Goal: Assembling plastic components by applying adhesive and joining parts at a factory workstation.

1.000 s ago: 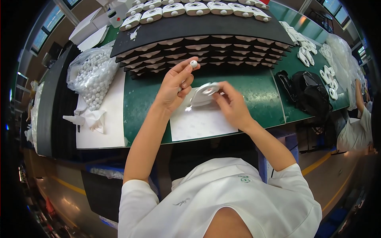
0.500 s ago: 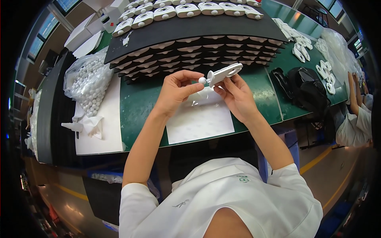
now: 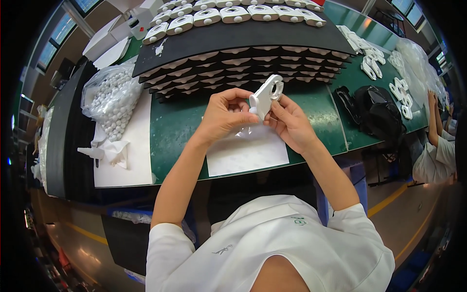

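Note:
Between my hands, above a white sheet (image 3: 248,155), is a white plastic housing (image 3: 265,99) with a round ring opening at its upper end. My right hand (image 3: 290,122) grips the housing from its right side, fingers closed round the lower part. A small white ball (image 3: 253,111) sits against the housing's lower left end. My left hand (image 3: 224,115) pinches this ball between thumb and fingers, which partly cover it. Whether the ball is seated in the housing cannot be made out.
A clear bag of white balls (image 3: 109,100) lies at the left, near a white nozzle bottle (image 3: 91,152) and tissue. Ahead rises a stack of black trays (image 3: 243,56) with finished-looking housings on top. Rightward are a black bag (image 3: 372,109), loose white parts (image 3: 401,95) and another person's arm (image 3: 433,117).
The housing has turned more upright, its ring face now toward me. The ball, apart from the housing's end before, is now against it, and my left hand has moved slightly right.

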Action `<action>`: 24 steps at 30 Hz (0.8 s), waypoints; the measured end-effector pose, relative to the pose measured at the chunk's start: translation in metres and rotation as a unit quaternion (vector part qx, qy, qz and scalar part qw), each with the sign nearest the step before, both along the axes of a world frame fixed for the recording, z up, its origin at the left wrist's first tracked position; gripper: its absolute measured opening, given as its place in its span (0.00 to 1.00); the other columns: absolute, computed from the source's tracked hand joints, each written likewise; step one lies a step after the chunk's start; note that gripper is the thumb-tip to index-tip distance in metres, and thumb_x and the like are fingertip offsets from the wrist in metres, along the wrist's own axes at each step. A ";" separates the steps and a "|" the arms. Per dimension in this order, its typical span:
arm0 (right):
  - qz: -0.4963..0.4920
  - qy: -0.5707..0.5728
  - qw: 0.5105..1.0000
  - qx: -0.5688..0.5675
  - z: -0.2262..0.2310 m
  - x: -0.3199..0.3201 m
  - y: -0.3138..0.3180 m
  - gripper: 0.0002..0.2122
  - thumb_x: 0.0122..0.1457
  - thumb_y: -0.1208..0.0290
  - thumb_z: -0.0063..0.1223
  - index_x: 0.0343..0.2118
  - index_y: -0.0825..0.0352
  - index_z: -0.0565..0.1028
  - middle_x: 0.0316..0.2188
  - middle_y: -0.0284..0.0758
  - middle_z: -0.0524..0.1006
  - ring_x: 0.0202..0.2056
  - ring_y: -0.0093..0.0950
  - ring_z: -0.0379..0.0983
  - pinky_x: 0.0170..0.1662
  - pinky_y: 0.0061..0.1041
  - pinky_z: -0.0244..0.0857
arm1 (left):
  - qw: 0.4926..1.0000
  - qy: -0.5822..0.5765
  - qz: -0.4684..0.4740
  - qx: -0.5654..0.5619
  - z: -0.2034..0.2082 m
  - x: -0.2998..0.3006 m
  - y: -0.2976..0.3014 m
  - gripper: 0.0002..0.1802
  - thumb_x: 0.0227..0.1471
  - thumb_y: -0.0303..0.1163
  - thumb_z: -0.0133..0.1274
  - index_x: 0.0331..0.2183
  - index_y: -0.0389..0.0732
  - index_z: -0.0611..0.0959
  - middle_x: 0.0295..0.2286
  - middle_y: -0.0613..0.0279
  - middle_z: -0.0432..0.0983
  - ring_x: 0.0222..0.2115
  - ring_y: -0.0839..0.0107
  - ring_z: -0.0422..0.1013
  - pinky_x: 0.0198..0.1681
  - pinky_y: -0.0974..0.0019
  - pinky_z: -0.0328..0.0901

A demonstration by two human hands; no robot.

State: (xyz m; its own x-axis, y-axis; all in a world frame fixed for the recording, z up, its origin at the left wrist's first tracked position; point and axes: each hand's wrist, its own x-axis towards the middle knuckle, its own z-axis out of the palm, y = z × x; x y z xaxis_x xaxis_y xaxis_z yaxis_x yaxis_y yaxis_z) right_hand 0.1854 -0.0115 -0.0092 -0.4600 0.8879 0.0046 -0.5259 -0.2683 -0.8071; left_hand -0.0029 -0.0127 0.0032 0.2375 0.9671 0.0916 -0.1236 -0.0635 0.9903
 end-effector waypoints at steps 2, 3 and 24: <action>0.058 0.010 0.998 -0.001 -0.001 0.002 0.002 0.09 0.59 0.70 0.42 0.41 0.67 0.65 0.29 0.29 0.69 0.29 0.17 0.65 0.36 0.17 0.63 | 0.998 0.030 -0.013 0.050 -0.002 0.001 0.000 0.14 0.34 0.25 0.63 0.28 0.38 0.78 0.18 0.73 0.68 0.19 0.87 0.60 0.22 0.82 0.55; 0.057 0.010 0.998 0.000 -0.002 0.002 0.003 0.09 0.59 0.70 0.42 0.41 0.67 0.65 0.29 0.29 0.69 0.29 0.17 0.65 0.36 0.17 0.63 | 0.998 0.030 -0.015 0.051 -0.002 0.003 0.000 0.14 0.34 0.25 0.63 0.28 0.38 0.78 0.18 0.73 0.68 0.19 0.87 0.60 0.22 0.82 0.55; 0.018 0.077 0.962 -0.260 0.029 0.013 0.001 0.08 0.58 0.72 0.43 0.36 0.71 0.69 0.27 0.30 0.71 0.29 0.18 0.68 0.35 0.15 0.67 | 0.991 0.017 0.095 0.097 0.005 0.008 -0.002 0.26 0.32 0.27 0.63 0.38 0.38 0.73 0.15 0.76 0.59 0.16 0.87 0.54 0.20 0.81 0.49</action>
State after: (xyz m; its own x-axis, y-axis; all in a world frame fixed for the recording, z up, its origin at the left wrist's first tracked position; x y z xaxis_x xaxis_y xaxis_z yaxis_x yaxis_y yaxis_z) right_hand 0.1982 -0.0106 0.0197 -0.5205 0.7721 -0.3647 -0.6113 -0.6351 -0.4721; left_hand 0.0046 -0.0143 0.0080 0.0589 0.9595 0.2754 -0.0577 -0.2722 0.9605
